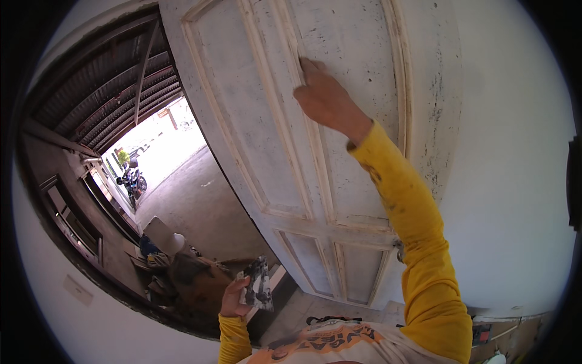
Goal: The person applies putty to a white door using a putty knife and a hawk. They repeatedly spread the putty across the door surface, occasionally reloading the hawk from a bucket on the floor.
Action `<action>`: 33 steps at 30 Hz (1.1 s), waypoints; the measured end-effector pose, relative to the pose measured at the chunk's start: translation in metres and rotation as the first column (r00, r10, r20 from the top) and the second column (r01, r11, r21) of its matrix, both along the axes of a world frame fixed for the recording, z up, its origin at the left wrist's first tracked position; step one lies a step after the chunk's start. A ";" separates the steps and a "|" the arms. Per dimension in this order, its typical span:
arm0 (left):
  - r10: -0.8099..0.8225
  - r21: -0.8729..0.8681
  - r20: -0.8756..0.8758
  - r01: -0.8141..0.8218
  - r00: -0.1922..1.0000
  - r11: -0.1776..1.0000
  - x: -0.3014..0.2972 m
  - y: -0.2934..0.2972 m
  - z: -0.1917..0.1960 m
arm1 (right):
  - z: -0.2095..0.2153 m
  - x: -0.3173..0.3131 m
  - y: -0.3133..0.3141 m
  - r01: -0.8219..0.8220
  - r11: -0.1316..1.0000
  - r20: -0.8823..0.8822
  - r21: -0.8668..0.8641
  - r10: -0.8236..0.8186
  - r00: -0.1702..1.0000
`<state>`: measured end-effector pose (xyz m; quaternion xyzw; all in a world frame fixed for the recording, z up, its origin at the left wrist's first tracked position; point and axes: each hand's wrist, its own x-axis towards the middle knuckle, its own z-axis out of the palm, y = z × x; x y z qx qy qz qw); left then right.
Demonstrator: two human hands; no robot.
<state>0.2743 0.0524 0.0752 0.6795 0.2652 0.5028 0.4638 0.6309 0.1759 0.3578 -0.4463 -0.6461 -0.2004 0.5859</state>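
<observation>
My right hand [327, 100] is raised to the white panelled door [354, 36], its fingers bent and pressed on the raised moulding [291, 33] between two upper panels. Whether anything is pinched in those fingers is hidden. The mouldings look cream and patchy, and dark specks and scuffs dot the door's paint. Low on the left, my left hand [233, 298] grips a flat rectangular plate [257, 284] smeared black, grey and white, held away from the door. Yellow sleeves with dark stains cover both arms.
Left of the door, an open doorway gives onto a concrete yard [188, 182] under a corrugated roof. A motorcycle [131, 181] stands farther out. Piled items [194, 276] lie by the threshold. A door knob [399, 250] sits beside my right sleeve; a white wall [509, 151] is at right.
</observation>
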 end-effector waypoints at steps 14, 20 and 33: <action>-0.057 -0.255 0.221 0.114 0.974 0.960 0.001 0.007 0.000 | 0.014 0.046 -0.022 -0.559 0.825 -0.433 -0.083 0.475 0.766; 0.084 0.262 -0.143 -0.044 0.986 0.964 -0.005 0.030 -0.030 | -0.005 0.041 0.023 0.064 0.993 0.148 -0.102 -0.049 0.988; 0.026 0.143 -0.157 -0.003 0.987 0.990 -0.011 0.022 -0.029 | -0.004 0.047 -0.011 -0.294 0.954 -0.169 -0.063 0.280 0.945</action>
